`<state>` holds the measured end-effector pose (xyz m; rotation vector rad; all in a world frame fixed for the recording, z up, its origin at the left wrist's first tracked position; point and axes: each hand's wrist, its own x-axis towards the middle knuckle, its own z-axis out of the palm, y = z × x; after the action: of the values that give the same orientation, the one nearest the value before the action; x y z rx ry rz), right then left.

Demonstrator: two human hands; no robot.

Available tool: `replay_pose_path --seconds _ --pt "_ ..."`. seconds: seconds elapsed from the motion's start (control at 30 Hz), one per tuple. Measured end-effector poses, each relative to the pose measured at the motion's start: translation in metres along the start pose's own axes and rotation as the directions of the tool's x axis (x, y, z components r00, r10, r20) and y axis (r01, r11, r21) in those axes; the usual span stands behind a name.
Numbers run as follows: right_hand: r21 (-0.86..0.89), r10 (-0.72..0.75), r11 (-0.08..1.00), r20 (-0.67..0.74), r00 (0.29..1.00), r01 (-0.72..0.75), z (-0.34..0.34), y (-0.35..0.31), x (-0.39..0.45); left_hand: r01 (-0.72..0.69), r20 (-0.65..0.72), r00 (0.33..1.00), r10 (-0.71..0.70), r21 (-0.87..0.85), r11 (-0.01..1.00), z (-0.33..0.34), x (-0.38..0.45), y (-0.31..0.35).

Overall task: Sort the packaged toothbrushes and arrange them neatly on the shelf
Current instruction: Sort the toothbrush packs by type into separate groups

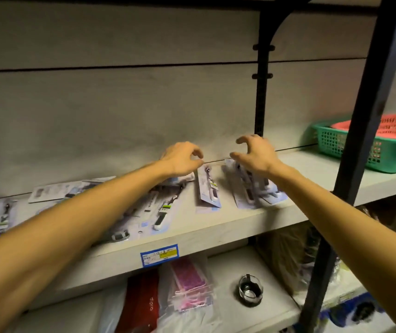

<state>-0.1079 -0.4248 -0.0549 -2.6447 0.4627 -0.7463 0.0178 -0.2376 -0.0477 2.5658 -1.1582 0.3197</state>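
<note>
Reaching over the pale shelf (216, 227), both hands hover near its back wall, and everything here is easiest placed against the single toothbrush pack (208, 188) lying alone on the board. The left hand (180, 159) hangs just left of that pack's far end, fingers loosely curled with thumb and forefinger close together; it seems to hold nothing, though its underside is hidden. The right hand (255, 152) is just right of the pack, fingers spread and hooked like a claw, empty, above the small overlapping stack of packs (252, 188). Left of the lone pack, partly under the left forearm, a jumble of more packs (158, 210) lies at mixed angles, reaching well away toward the shelf's left end. These look like flat card-and-blister packs: light, fairly stiff across the card, slick on the plastic face, prone to sliding over one another. A pinch on the card's long edges or its top end would probably serve best. Well right of the pack sits a green basket (350, 145).
</note>
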Motion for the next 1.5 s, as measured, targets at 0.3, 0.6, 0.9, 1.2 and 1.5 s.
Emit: replay_pose_path --seconds 0.3,0.6,0.9,1.2,1.5 --pt "0.143 -0.276 0.959 0.262 0.925 0.246 0.058 -0.107 0.003 0.103 0.067 0.992 -0.108 0.082 0.991 -0.059 -0.063 -0.109" --pt "-0.038 -0.328 0.930 0.357 0.875 0.364 0.104 -0.150 -0.001 0.105 0.083 0.990 -0.116 0.122 0.987 -0.072 -0.122 -0.173" --pt "0.104 -0.342 0.936 0.038 0.939 0.337 0.104 -0.171 0.010 0.174 -0.146 0.978 -0.149 0.177 0.969 -0.068 -0.136 -0.200" --pt "0.307 -0.229 0.916 -0.126 0.965 0.258 0.112 -0.175 -0.020 0.250 -0.363 0.888 -0.281 -0.132 0.959 -0.069 -0.144 -0.222" --pt "0.139 -0.319 0.948 0.369 0.873 0.288 0.123 -0.164 -0.028 0.189 -0.313 0.844 -0.436 -0.586 0.788 -0.052 -0.130 -0.229"
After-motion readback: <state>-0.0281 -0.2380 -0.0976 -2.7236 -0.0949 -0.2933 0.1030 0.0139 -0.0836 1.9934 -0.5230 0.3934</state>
